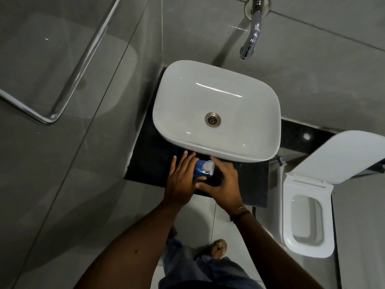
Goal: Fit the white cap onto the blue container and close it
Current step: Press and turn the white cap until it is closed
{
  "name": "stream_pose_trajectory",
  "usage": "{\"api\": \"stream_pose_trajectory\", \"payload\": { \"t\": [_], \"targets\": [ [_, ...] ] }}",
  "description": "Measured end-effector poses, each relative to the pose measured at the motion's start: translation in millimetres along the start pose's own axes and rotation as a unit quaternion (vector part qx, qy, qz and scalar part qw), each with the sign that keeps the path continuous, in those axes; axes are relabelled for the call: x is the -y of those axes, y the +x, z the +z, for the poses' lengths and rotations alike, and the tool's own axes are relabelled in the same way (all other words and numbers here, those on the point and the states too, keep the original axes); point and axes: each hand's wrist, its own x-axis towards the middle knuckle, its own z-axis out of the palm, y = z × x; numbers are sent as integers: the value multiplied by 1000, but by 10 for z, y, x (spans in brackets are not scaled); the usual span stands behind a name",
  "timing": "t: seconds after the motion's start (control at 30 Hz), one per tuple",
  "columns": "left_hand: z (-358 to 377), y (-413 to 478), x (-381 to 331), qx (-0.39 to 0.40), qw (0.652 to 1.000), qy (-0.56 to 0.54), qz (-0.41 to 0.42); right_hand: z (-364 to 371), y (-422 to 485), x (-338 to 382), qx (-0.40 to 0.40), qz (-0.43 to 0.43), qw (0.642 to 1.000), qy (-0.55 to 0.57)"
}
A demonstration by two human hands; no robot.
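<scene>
A blue container (199, 170) stands on the black counter (145, 163) just in front of the white basin. A white cap (208, 166) sits on its top, tilted toward the right. My left hand (183, 180) wraps the container's left side, thumb across its front. My right hand (224, 184) is at the container's right side with fingers near the cap; whether it grips the cap or only touches it is unclear. The container's lower part is hidden between the hands.
A white basin (239, 142) with a metal drain fills the counter behind the hands, under a chrome tap (251, 38). A toilet (308, 215) with raised lid stands to the right. A glass panel with a chrome rail (68, 80) is on the left.
</scene>
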Motion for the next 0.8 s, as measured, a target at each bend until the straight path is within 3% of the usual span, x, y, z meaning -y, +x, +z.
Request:
{"api": "stream_pose_trajectory", "payload": {
  "t": [0.13, 0.3, 0.43, 0.63, 0.8],
  "targets": [
    [-22, 21, -6, -3, 1000, -14, 1, -16, 71, 12, -70, 9, 997, 17],
    [-50, 18, -22, 4, 1000, -4, 0, -75, 136, -4, 52, -32, 998, 6],
    [-44, 27, -30, -11, 1000, 0, -2, -91, 216, 124, 20, -28, 999, -2],
    [-18, 19, -9, -10, 1000, 15, 5, 57, 244, 300, -54, 86, 995, 22],
    [-38, 19, -12, -2, 1000, 8, -3, -37, 265, 274, 11, 72, 997, -13]
  ]
}}
